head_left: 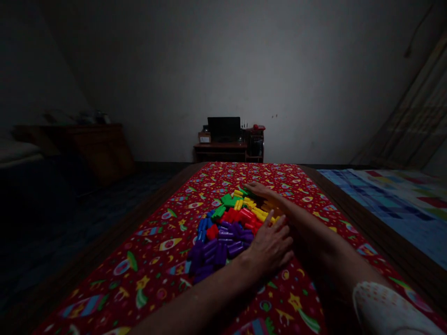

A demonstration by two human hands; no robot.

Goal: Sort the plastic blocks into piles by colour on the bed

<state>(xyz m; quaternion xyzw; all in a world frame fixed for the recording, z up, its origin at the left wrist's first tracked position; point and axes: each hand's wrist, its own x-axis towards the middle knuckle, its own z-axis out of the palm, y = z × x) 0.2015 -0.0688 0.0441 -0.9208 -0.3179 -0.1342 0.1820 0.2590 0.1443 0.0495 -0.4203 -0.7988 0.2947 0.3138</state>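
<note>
A low pile of glossy plastic toy pieces lies on a red patterned cloth [157, 260], and many look like short ridged tubes. Purple pieces [220, 249] are nearest me, with red pieces [240, 216] behind them. Blue pieces [201, 229] lie at the left, green pieces [226, 201] at the far left, and yellow pieces [259, 213] on the far right side. My left hand [272, 244] rests against the pile's right edge, fingers apart. My right hand [259, 190] reaches round to the far edge, its fingers stretched out beside green pieces. Its palm side is hidden.
The cloth covers a long surface with brown edges. Beyond it, a dark monitor [224, 128] stands on a small desk [220, 148] against the wall. At left is a wooden cabinet [101, 151]. On the right lies a checked blue sheet [380, 204]. The room is dim.
</note>
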